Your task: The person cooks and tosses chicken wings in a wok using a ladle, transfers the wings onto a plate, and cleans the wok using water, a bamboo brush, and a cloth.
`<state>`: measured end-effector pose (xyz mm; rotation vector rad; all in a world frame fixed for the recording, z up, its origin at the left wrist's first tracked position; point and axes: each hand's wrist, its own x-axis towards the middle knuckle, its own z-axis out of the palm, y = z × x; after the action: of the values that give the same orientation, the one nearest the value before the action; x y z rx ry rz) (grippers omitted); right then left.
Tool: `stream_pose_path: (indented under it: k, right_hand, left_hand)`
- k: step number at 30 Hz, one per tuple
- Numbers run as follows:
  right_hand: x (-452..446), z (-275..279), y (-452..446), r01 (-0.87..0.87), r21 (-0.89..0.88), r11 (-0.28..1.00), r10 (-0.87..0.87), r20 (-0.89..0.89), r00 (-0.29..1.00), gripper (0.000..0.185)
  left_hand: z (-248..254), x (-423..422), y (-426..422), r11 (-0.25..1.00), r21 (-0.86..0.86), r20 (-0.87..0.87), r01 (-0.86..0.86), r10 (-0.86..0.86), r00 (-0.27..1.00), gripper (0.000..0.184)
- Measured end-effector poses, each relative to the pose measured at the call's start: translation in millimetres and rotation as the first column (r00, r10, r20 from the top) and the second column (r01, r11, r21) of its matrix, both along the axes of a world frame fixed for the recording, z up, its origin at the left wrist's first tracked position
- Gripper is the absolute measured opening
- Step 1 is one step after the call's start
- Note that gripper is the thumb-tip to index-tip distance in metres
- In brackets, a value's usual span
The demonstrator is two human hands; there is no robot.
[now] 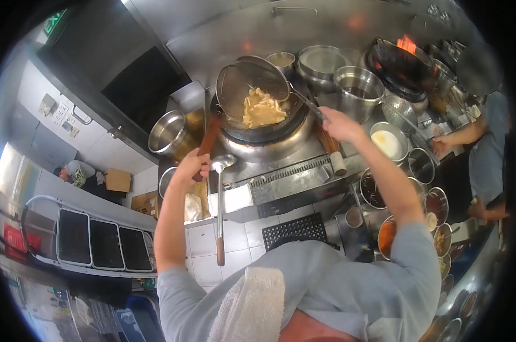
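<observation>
The left hand [198,166] gripped a wooden handle [210,137] at the wok's [295,126] left rim. The right hand [341,123] held a strainer [233,90] by its shaft [308,104], tilted over the wok, pale food [262,109] at its lower side. A ladle [220,199] jutted over the tabletop's [241,175] front edge.

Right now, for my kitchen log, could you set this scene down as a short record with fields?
Left hand: gripping a wooden handle beside the wok
Right hand: gripping the handle of a mesh strainer
Strainer position: tilted over the wok
Food: pale pieces; whether strainer or wok bears them is unclear
Ladle: lying across the counter edge, handle end jutting out
Flame: at another wok, far right
Other people: one worker at right; one person low at far left
</observation>
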<state>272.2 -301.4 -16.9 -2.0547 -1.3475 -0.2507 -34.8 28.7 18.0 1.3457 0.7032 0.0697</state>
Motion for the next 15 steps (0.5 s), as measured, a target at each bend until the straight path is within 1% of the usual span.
stream_pose_path:
  k: [1, 3, 4, 6, 8, 9, 11, 12, 15]
  right_hand:
    - [-20, 41, -15, -0.003, -0.218, 0.976, -0.052, -0.247, 0.968, 0.042]
    - [-25, 64, -28, -0.016, -0.307, 0.952, -0.063, -0.248, 0.967, 0.05]
    - [-22, 62, -26, -0.003, -0.292, 0.956, -0.066, -0.228, 0.971, 0.05]
    - [-13, 59, -19, 0.031, -0.248, 0.968, -0.078, -0.18, 0.981, 0.05]
    - [-11, 55, 3, 0.112, -0.289, 0.951, -0.163, -0.16, 0.974, 0.049]
    - [-10, 51, 13, 0.151, -0.311, 0.938, -0.206, -0.151, 0.967, 0.049]
    - [-4, 34, 29, 0.166, -0.332, 0.929, -0.22, -0.132, 0.967, 0.049]
    - [-3, 31, 32, 0.174, -0.343, 0.923, -0.226, -0.119, 0.967, 0.049]
    - [-30, 40, 30, 0.172, -0.373, 0.912, -0.253, -0.181, 0.95, 0.051]
  left_hand:
    - [4, -3, 12, 0.998, 0.062, -0.014, 0.009, -0.008, 1.0, 0.011]
    - [18, -6, 32, 0.983, 0.179, -0.038, 0.03, -0.024, 0.999, 0.013]
    - [29, -4, 38, 0.964, 0.267, -0.074, 0.024, -0.005, 0.997, 0.013]
    - [38, 6, 70, 0.936, 0.345, -0.132, 0.075, -0.031, 0.991, 0.014]
    - [44, 19, 107, 0.891, 0.433, -0.209, 0.141, -0.053, 0.976, 0.015]
    - [50, 23, 122, 0.908, 0.388, -0.235, 0.161, -0.071, 0.969, 0.014]
    - [57, 28, 143, 0.937, 0.287, -0.288, 0.199, -0.114, 0.951, 0.014]
    - [67, 28, 146, 0.937, 0.244, -0.358, 0.25, -0.153, 0.921, 0.01]
    - [82, 20, 141, 0.947, 0.042, -0.447, 0.32, -0.268, 0.853, 0.009]
